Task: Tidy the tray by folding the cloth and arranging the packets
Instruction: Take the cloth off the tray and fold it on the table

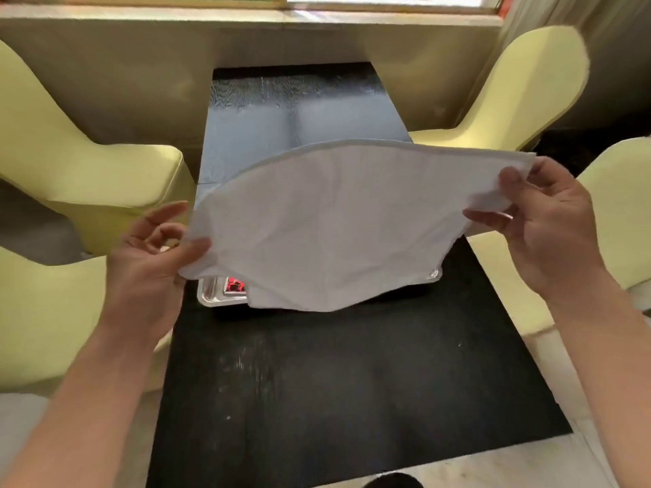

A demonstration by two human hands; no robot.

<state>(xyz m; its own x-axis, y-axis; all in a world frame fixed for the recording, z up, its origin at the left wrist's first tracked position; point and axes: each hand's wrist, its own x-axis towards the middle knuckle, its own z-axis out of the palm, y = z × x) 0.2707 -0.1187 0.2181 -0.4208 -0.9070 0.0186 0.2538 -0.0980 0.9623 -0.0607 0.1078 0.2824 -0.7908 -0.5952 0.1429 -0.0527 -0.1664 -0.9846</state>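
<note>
Head view: I am looking down along a dark table [352, 382] that runs from 6 o'clock near me away to 12 o'clock
Cloth: the white cloth [327, 223] is held up in the air over the middle of the table, stretched wide between both hands; its hemmed top edge arches toward 12 o'clock and its lower edge sags toward 6 o'clock
Left hand: the left hand [151, 262], at 9 o'clock of the cloth, grasps the left corner with the thumb pressed on top of the fabric; the other fingers are loosely curled
Right hand: the right hand [549, 223], at 3 o'clock of the cloth, pinches the right corner between thumb and fingers, palm turned toward me
Tray: the steel tray [208, 294] sits on the table under the cloth and is mostly hidden; one rounded corner shows at 7 o'clock of the cloth, another at 5 o'clock
Packet: a red and black packet [235, 286] lies in the tray's left corner, partly covered by the cloth
Writing: the print on the packet is too blurred for me to read
Chairs: pale yellow chairs [70, 163] flank the table at 9 o'clock and 3 o'clock
Ledge: a beige ledge [246, 19] runs under a window [387, 0] at 12 o'clock
</note>
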